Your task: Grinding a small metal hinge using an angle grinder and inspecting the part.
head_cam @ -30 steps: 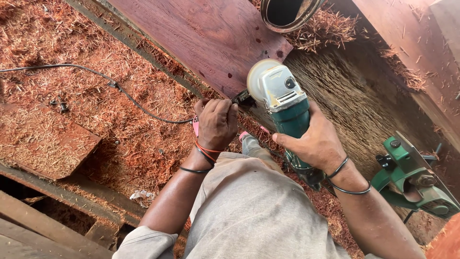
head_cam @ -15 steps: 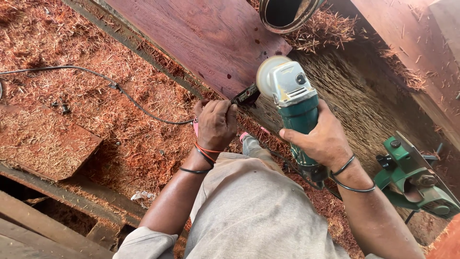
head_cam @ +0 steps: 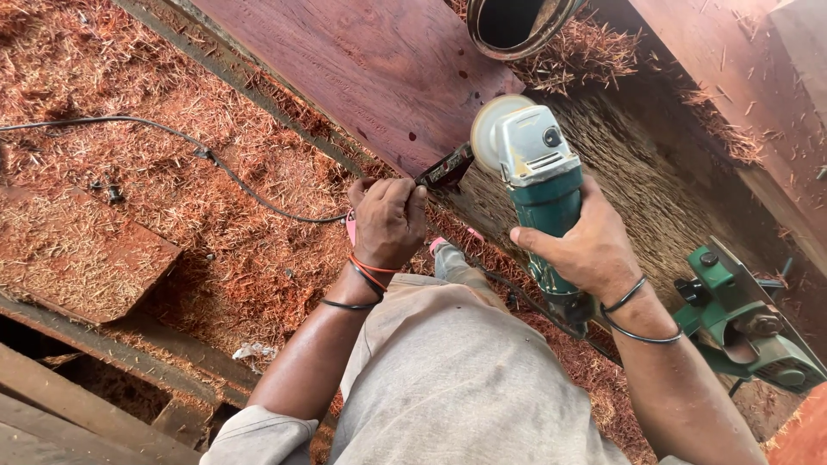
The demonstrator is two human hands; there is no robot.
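My right hand (head_cam: 588, 246) grips the green body of an angle grinder (head_cam: 538, 183) with a grey head and a pale disc, held near the corner of a reddish wooden plank (head_cam: 362, 69). My left hand (head_cam: 388, 220) is closed around the grinder's dark side handle (head_cam: 446, 170), just left of the disc. Both wrists carry thin bands. My grey-trousered leg fills the lower middle of the view.
Red wood shavings (head_cam: 172, 198) cover the ground, crossed by a black power cable (head_cam: 215, 164). A green power tool (head_cam: 745, 319) lies at the right. A round dark container (head_cam: 517, 21) stands at the top. Loose boards (head_cam: 77, 250) lie at the left.
The grinder and my right hand have shifted slightly to the right along the plank's edge. My left hand has stayed on the side handle.
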